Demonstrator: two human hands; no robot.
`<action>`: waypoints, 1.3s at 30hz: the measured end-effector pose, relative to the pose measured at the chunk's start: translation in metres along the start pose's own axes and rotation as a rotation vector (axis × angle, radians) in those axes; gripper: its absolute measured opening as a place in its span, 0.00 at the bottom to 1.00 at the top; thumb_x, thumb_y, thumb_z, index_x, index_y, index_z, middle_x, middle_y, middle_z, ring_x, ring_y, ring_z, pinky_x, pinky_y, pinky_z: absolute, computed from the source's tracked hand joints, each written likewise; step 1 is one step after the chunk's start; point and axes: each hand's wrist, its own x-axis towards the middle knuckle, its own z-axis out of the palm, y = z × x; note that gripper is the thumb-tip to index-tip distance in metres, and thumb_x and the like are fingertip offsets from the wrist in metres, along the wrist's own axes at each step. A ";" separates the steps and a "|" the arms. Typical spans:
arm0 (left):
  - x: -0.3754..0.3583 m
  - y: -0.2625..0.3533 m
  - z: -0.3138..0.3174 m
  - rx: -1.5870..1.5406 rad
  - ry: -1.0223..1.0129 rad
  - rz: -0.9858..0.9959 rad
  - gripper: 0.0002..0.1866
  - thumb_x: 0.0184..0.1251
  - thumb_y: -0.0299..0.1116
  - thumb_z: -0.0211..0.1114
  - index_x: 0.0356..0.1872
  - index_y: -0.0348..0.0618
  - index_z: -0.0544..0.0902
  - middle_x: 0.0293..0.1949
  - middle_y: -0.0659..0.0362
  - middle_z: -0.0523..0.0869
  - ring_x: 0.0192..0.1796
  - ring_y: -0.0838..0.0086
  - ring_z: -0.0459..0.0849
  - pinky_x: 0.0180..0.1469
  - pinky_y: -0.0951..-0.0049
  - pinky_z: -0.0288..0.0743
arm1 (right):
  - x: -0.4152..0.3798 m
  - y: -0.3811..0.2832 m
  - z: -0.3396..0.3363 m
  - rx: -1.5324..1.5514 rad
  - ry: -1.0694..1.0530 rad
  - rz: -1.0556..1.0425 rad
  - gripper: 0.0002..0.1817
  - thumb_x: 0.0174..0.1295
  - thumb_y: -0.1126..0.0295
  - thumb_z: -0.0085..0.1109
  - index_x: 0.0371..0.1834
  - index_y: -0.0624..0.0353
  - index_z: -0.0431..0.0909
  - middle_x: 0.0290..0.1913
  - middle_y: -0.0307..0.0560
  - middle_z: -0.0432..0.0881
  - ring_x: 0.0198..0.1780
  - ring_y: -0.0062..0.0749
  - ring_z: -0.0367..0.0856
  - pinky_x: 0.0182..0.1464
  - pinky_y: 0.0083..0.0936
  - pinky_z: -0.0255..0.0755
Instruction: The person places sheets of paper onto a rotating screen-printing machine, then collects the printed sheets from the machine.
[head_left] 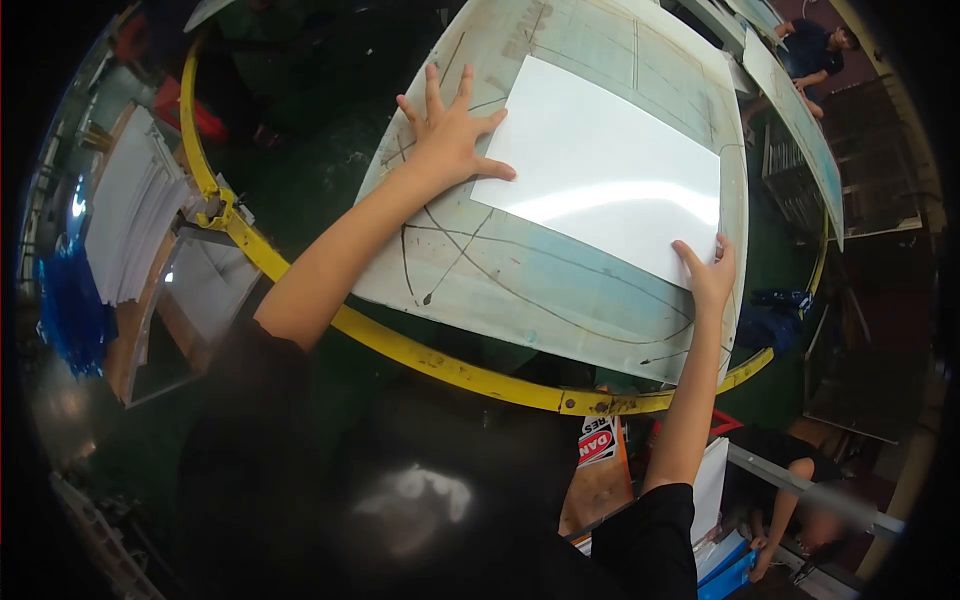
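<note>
A glossy white sheet [600, 170] lies on a large marked platen [450, 265] that is stained and lined with dark pen strokes. My left hand [447, 135] rests at the sheet's left edge, fingers spread and thumb touching its lower left side. At the lower right corner, my right hand [710, 275] has its thumb on the sheet's front edge and its fingers at the right edge. Whether those fingers pinch the sheet or only press its edges, I cannot make out clearly.
A curved yellow rail [440, 368] runs around the platen in front of me. On the left stands a stack of white sheets [135, 215]. One person [812, 55] is at the far right; another person [785, 500] bends over blue items at lower right. Another platen [795, 125] is at right.
</note>
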 end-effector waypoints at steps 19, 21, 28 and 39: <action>0.000 0.004 -0.003 0.082 0.010 0.060 0.43 0.36 0.66 0.71 0.59 0.60 0.78 0.73 0.45 0.48 0.73 0.42 0.24 0.58 0.21 0.19 | 0.004 -0.010 -0.005 -0.143 -0.015 -0.011 0.47 0.33 0.53 0.79 0.56 0.71 0.71 0.56 0.64 0.75 0.58 0.53 0.74 0.60 0.36 0.67; -0.002 0.001 -0.004 0.093 0.017 0.054 0.42 0.37 0.65 0.70 0.58 0.59 0.79 0.73 0.45 0.48 0.73 0.42 0.24 0.58 0.21 0.19 | 0.005 -0.012 -0.005 -0.151 -0.017 -0.027 0.46 0.34 0.52 0.79 0.55 0.71 0.72 0.56 0.63 0.75 0.57 0.53 0.74 0.60 0.36 0.66; -0.003 0.017 -0.015 0.303 -0.084 0.069 0.41 0.46 0.62 0.67 0.63 0.55 0.73 0.73 0.44 0.48 0.74 0.43 0.30 0.60 0.20 0.26 | -0.009 -0.007 -0.002 -0.265 -0.079 -0.240 0.31 0.49 0.48 0.69 0.50 0.61 0.77 0.48 0.56 0.79 0.47 0.48 0.77 0.50 0.37 0.70; -0.186 0.174 -0.069 -0.506 -0.006 0.364 0.48 0.57 0.46 0.68 0.74 0.50 0.48 0.74 0.40 0.43 0.74 0.44 0.25 0.69 0.39 0.28 | -0.219 -0.001 -0.201 -0.297 -0.214 -0.210 0.38 0.57 0.45 0.59 0.67 0.55 0.64 0.70 0.60 0.58 0.73 0.52 0.50 0.73 0.45 0.43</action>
